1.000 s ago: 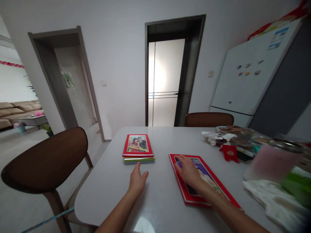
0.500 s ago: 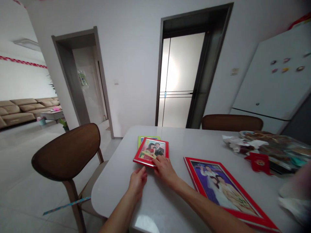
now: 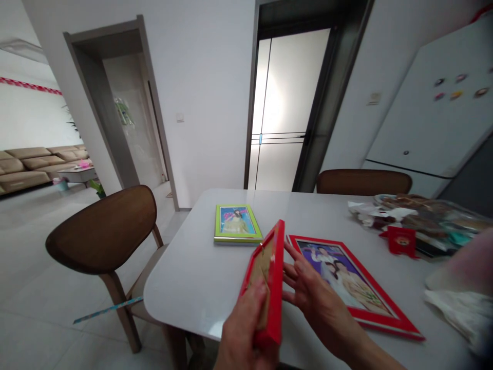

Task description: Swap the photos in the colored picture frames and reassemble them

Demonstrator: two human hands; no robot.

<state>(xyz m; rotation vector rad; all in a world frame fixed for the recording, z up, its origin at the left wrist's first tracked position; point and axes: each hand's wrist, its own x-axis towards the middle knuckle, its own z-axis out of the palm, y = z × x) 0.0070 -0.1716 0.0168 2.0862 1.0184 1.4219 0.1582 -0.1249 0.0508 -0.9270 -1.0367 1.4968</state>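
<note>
A small red picture frame [image 3: 276, 280] is held up above the table, tilted on edge with its brown backing board turned to the left. My left hand [image 3: 244, 321] is closed around its near end, thumb pressed on the backing. On the frame's other side is my right hand [image 3: 314, 295], fingers stretched and apart; whether the fingertips touch the frame I cannot tell. A lime-green picture frame [image 3: 258, 231] lies face up farther back. Under and beyond my right hand lies a larger red picture frame [image 3: 385, 311] with a wedding photo, partly covered by the hand.
The white table [image 3: 185, 293] has a rounded left corner, with a brown chair [image 3: 103, 234] beside it and another chair [image 3: 364, 182] behind. At the right are a red packet [image 3: 401, 241], crumpled white tissue [image 3: 372, 213], plastic-wrapped items [image 3: 435, 218] and a blurred pinkish object [image 3: 466, 264].
The small red frame has been lifted off the lime-green one, brought nearer and turned on edge. My left hand now grips it; my right hand has moved right and its fingers have spread.
</note>
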